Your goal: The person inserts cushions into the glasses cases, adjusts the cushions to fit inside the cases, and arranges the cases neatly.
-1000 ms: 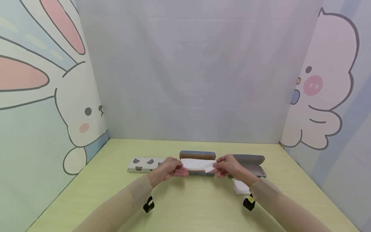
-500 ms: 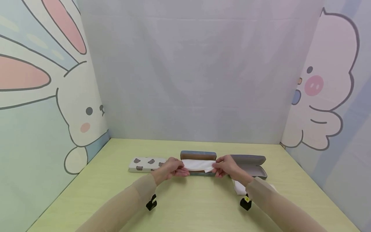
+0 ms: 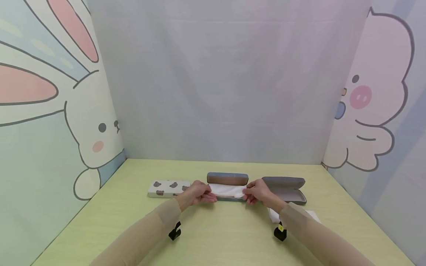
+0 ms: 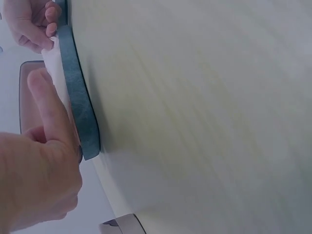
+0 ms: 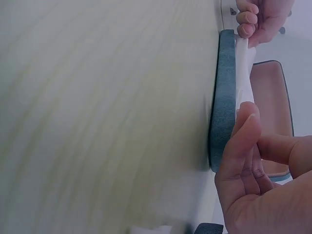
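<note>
A blue glasses case (image 3: 227,179) stands open at the back middle of the table, its brown-lined lid raised. A folded white cloth (image 3: 227,190) lies lengthwise across its lower half, sunk close to the front rim. My left hand (image 3: 198,193) pinches the cloth's left end, and my right hand (image 3: 261,193) pinches its right end. The right wrist view shows the white strip (image 5: 242,73) running just inside the blue front wall (image 5: 225,97), with my left hand (image 5: 263,19) at its far end. Part of each cloth end is hidden by the fingers.
A white case with bear prints (image 3: 168,188) lies on the left, partly behind my left hand. On the right stands an open grey case (image 3: 288,194). Another white cloth (image 3: 274,216) lies in front of it, partly under my right forearm. Fabric walls surround the table (image 3: 213,236).
Both hands have lowered the white cloth from above the blue case down into its lower half. My right hand has shifted slightly left, and more of the brown lid lining shows.
</note>
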### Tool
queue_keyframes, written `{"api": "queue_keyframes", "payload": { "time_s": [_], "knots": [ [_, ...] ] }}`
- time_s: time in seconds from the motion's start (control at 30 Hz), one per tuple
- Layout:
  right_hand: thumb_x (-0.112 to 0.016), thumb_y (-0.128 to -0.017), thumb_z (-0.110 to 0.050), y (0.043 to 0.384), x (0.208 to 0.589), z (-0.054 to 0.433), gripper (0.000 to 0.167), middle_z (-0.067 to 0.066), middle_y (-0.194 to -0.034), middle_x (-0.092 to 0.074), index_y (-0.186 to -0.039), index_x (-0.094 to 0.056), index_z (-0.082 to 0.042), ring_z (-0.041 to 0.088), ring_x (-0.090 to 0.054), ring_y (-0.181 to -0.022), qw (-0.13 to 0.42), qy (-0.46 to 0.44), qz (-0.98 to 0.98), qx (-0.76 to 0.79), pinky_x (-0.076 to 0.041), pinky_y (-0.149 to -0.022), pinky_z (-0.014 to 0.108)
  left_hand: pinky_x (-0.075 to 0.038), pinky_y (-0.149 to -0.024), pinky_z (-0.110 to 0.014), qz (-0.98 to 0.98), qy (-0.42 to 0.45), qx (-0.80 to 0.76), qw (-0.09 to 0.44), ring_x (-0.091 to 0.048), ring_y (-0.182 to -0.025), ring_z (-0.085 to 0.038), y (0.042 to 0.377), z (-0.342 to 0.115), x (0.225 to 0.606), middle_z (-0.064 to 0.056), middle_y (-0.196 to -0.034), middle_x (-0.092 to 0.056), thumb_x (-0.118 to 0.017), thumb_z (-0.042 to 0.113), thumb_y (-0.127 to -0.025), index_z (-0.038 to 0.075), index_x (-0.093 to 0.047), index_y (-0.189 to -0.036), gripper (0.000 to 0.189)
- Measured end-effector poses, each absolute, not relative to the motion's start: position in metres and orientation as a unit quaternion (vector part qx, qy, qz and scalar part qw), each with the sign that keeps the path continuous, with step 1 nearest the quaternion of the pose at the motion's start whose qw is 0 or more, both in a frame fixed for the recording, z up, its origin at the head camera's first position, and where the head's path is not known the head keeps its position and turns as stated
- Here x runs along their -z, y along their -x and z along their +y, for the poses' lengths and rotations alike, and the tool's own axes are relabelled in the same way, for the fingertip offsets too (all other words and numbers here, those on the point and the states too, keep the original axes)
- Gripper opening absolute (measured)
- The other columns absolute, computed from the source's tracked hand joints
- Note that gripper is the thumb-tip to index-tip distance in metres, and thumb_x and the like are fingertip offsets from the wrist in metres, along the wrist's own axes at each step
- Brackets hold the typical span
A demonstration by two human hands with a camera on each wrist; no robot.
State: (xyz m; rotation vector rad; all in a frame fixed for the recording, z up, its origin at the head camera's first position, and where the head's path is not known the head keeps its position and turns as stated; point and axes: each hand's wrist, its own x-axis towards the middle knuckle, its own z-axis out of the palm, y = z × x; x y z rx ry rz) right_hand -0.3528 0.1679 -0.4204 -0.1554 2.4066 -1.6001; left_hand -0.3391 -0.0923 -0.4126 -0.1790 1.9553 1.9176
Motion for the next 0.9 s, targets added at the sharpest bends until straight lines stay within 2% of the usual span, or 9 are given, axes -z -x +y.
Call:
{"api": "queue_keyframes", "payload": {
  "time_s": [0.33,0.47,0.63,0.9],
  "knots": [
    [-0.067,-0.089,-0.006,0.357,0.422,0.164,0.013,0.007,-0.060,-0.066,-0.092,-0.062,0.005,0.011,-0.054,-0.043,0.115,0.037,0.839,0.531,-0.050,-0.041,0.024,-0.059,-0.053,-0.025,0.717,0.059,-0.670,0.185,-0.069,-0.054,-0.016,0.338,-0.092,0.414,-0.011,-0.063,-0.068,-0.048,0.001,-0.094,-0.016,-0.055,-0.107,0.022],
    [-0.068,-0.087,-0.004,0.357,0.423,0.162,0.016,0.008,-0.060,-0.066,-0.096,-0.063,0.007,0.012,-0.056,-0.043,0.097,0.039,0.845,0.525,-0.051,-0.042,0.026,-0.058,-0.050,-0.024,0.726,0.049,-0.662,0.177,-0.067,-0.050,-0.015,0.338,-0.092,0.415,-0.009,-0.060,-0.067,-0.050,0.000,-0.094,-0.014,-0.054,-0.107,0.020],
    [-0.068,-0.085,-0.003,0.356,0.427,0.160,0.021,0.011,-0.060,-0.066,-0.101,-0.058,0.006,0.014,-0.057,-0.043,0.076,0.040,0.850,0.520,-0.052,-0.042,0.029,-0.053,-0.043,-0.019,0.752,0.040,-0.635,0.173,-0.063,-0.045,-0.010,0.338,-0.093,0.418,-0.006,-0.056,-0.064,-0.050,0.001,-0.094,-0.015,-0.057,-0.104,0.020],
    [-0.067,-0.081,0.001,0.352,0.429,0.158,0.022,0.012,-0.056,-0.064,-0.085,-0.045,-0.001,0.015,-0.056,-0.040,0.053,0.047,0.862,0.502,-0.049,-0.039,0.028,-0.040,-0.036,-0.014,0.788,0.037,-0.590,0.172,-0.055,-0.040,-0.007,0.339,-0.094,0.424,-0.004,-0.051,-0.059,-0.050,-0.001,-0.093,-0.013,-0.059,-0.093,0.015]
  ]
}}
